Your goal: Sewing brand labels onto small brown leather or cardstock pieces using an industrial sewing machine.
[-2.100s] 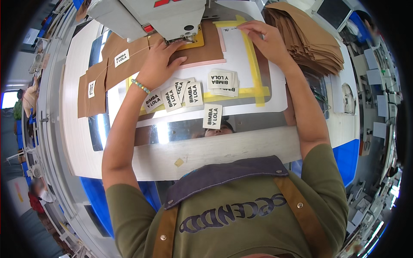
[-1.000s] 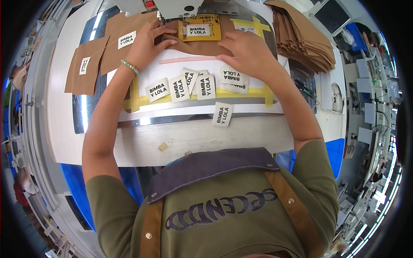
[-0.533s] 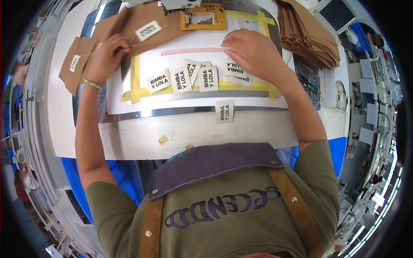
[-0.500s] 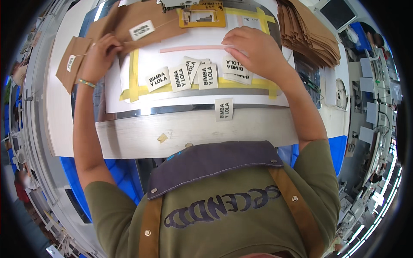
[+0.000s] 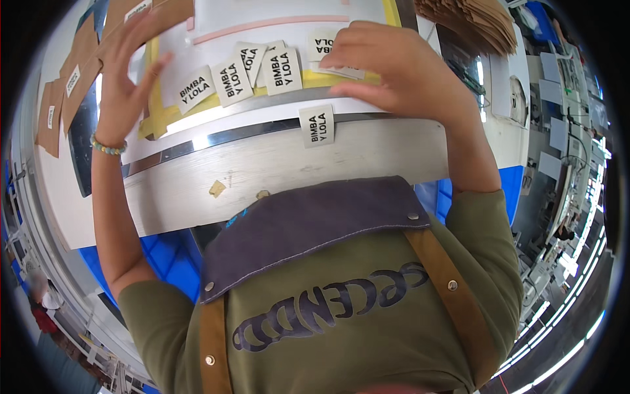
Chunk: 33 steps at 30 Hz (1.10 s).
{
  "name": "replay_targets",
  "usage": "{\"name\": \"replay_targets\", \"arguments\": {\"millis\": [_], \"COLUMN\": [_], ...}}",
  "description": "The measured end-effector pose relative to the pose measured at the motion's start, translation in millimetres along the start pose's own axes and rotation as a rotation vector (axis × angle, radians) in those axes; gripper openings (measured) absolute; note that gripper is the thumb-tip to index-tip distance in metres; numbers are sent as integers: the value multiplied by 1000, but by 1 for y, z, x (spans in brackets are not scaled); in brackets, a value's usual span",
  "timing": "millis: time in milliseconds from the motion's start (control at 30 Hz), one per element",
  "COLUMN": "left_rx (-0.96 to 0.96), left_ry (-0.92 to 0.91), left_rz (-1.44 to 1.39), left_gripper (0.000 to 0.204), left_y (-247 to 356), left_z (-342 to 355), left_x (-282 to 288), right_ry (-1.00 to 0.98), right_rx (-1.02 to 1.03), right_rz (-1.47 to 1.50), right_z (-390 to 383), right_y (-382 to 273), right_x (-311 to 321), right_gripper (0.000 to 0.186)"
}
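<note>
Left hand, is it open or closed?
Open: the left hand has its thumb spread apart from its fingers; a gap shows between them.

Scene is shot from a head-mounted fisheye, aimed down. Worktop (image 5: 161, 194) and wearer's torso (image 5: 354, 262) are covered at close range.

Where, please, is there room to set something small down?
The pale table edge is bare between the lone label and the right forearm; so is the white sheet above the long pink strip. Things crowd at the label row and the brown pieces beside the left hand.
</note>
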<state>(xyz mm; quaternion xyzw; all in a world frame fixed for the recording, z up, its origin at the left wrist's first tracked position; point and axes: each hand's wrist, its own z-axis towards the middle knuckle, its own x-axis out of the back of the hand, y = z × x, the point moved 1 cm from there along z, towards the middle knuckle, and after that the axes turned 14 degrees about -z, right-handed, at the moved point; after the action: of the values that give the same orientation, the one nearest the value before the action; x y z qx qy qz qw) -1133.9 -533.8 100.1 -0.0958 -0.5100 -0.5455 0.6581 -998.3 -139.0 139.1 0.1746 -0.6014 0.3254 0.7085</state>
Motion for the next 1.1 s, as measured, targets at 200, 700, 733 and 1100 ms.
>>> {"name": "replay_targets", "arguments": {"millis": [200, 700, 733, 1100], "left_rx": [-83, -97, -80, -66], "left_ry": [-242, -203, -198, -309], "left_rz": [-83, -139, -116, -233], "left_gripper": [86, 87, 89, 92], "left_y": [75, 70, 70, 89], "left_z": [17, 48, 49, 57], "left_x": [-72, -91, -89, -90], "right_ry": [-115, -5, -3, -65], "right_rx": [50, -626, -625, -374], "right_rz": [-21, -47, -56, 177], "right_z": [-6, -12, -14, 7], "right_y": [-37, 28, 28, 8], "right_x": [-27, 8, 12, -21], "right_gripper": [24, 39, 39, 49]}}
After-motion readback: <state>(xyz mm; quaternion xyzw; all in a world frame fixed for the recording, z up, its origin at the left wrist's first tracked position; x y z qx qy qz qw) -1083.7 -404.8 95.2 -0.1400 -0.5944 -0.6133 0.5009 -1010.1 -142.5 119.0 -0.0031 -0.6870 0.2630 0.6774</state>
